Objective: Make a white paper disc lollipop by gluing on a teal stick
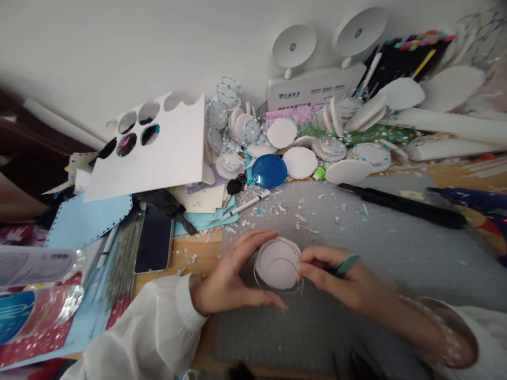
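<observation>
Left hand (229, 277) curved wide round white disc (275, 268), lower centre of frame; right hand (343, 277) pinching, seemingly wire ring (282, 291), at disc's right edge. Disc probably light, stiffish, easily dented (foam, maybe?); best taken by rim. Wire likely springy. Pinch point hidden by fingertips; teal scrap (348, 264) unclear. Farther, upper-right wire clutter (489, 34) blurred, cut off.

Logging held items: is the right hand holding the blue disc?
No, the blue disc lies beside white discs, away from the right hand.
</observation>
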`<state>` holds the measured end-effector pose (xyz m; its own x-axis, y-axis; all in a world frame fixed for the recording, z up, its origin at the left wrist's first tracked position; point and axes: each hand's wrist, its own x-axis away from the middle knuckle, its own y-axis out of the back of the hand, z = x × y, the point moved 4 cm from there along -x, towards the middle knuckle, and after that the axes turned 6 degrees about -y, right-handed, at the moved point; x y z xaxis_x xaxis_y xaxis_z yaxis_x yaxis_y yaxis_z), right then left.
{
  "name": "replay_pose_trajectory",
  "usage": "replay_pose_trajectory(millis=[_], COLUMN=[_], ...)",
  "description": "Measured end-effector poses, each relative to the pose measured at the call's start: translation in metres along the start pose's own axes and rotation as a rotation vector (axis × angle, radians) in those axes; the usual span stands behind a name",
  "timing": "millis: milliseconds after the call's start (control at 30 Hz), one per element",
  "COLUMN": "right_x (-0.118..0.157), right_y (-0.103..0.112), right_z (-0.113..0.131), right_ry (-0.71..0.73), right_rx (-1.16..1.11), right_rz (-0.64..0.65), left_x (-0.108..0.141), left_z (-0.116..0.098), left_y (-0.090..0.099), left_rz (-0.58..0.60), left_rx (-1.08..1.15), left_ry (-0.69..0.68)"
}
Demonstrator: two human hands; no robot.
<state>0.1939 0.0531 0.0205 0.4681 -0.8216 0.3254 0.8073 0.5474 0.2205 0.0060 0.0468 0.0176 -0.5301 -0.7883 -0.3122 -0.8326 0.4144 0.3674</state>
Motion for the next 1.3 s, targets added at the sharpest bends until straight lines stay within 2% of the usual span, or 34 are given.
replay_pose_trajectory(millis=[400,533,733,867,967,1133,1300], right_x=[0.000,-0.001,-0.004,-0.006,-0.005,-0.005,-0.006], right_y=[0.002,0.003,0.002,0.000,-0.001,-0.001,-0.001], right_z=[0.000,0.001,-0.010,-0.017,-0.014,-0.003,-0.006], right_ry=[0.010,0.024,-0.077,-0.111,-0.114,-0.023,-0.001], right_rx=[-0.004,-0.010,-0.198,-0.299,-0.256,-0.120,-0.083], right_rz=[-0.048,-0.044,-0.019,0.000,0.019,-0.013,-0.039], left_x=[-0.001,0.000,0.000,-0.001,-0.002,-0.002,-0.001], left_z=[-0.002,-0.001,0.001,0.000,0.001,0.003,0.005], left_y=[-0.002,-0.003,-0.001,0.000,0.000,-0.002,-0.005], left_rz=[-0.023,-0.037,0.017,-0.010,-0.028,-0.020,-0.011], left_rx=[0.015,-0.025,-0.085,-0.099,-0.097,-0.098,-0.101], left_ry=[0.055,0.017,0.043,0.037,0.029,0.014,0.003])
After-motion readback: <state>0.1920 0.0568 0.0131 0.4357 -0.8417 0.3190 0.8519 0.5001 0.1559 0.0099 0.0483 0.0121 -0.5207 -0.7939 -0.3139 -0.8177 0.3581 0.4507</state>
